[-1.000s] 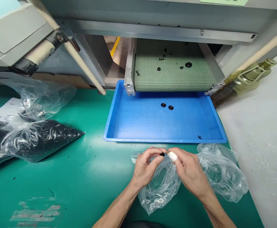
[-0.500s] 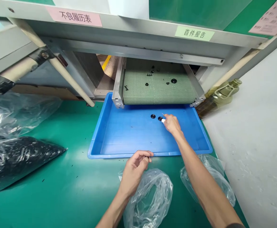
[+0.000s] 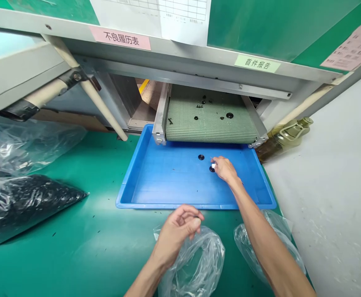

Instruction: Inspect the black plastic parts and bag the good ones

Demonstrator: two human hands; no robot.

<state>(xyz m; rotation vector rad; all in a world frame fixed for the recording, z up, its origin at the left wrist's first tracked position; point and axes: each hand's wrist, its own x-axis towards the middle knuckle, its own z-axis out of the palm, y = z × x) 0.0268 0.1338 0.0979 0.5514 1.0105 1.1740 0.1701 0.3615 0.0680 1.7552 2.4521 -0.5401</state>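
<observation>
My right hand (image 3: 225, 168) is over the blue tray (image 3: 129, 173), its fingers closed at the edge of a round black disc (image 3: 211, 169). A white covering or piece shows at one fingertip, and the fingers partly hide the disc. Another round black disc (image 3: 201, 157) lies flat in the tray, to the left. My left hand (image 3: 182, 225) is just in front of the tray's near edge, thumb and fingers pinched together. A tiny dark bit shows at those fingertips, too small to name. Below this hand stands an open clear plastic bag (image 3: 213, 260).
A green conveyor belt (image 3: 192, 130) carrying several small black parts ends above the tray. A second clear bag (image 3: 245, 243) is by my right forearm. On the left lies a plastic bag of black parts (image 3: 28, 206). A brownish bottle (image 3: 287, 138) stands beside the wall.
My right hand and the disc at its fingers have come a little towards me across the tray. The left hand stays pinched above the bag. The view has tilted slightly upward.
</observation>
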